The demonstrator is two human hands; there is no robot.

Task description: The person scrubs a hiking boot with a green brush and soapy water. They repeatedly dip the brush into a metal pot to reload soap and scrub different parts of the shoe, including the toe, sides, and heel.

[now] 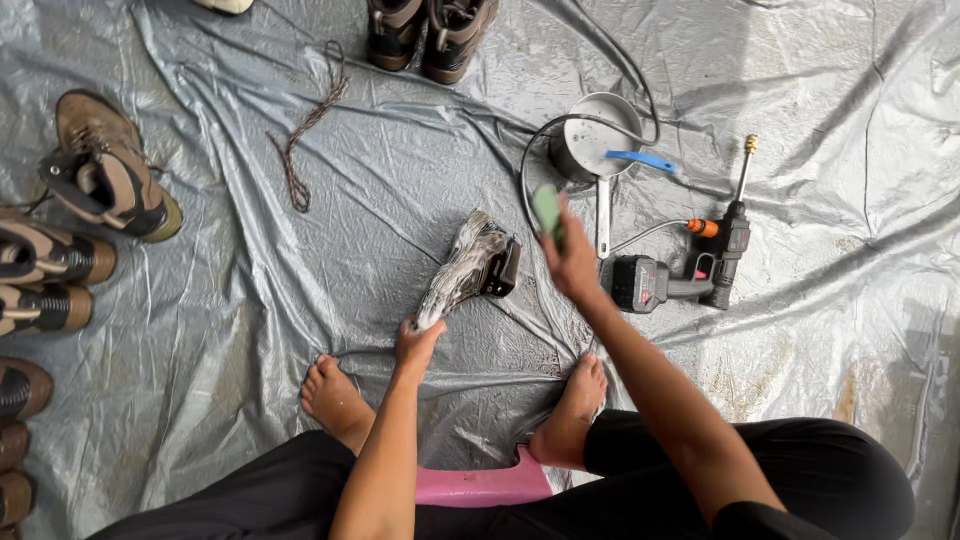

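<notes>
Head view: left hand (415, 345) grips the toe of a soapy, foam-streaked brown boot (468, 265) (heel raised off the grey plastic tarp (300, 330)); right hand (572, 262) clutches 1 green brush (547, 212).

Soapy boot (465, 268), green brush (547, 212) in hands

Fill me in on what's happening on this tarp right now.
A person sits barefoot on a grey tarp, cleaning footwear. The left hand holds a soapy boot by its toe end, propped on the tarp. The right hand holds a green brush raised just beside the boot. A metal pot with a blue brush and a cordless spray gun lie to the right. More boots line the left edge.
</notes>
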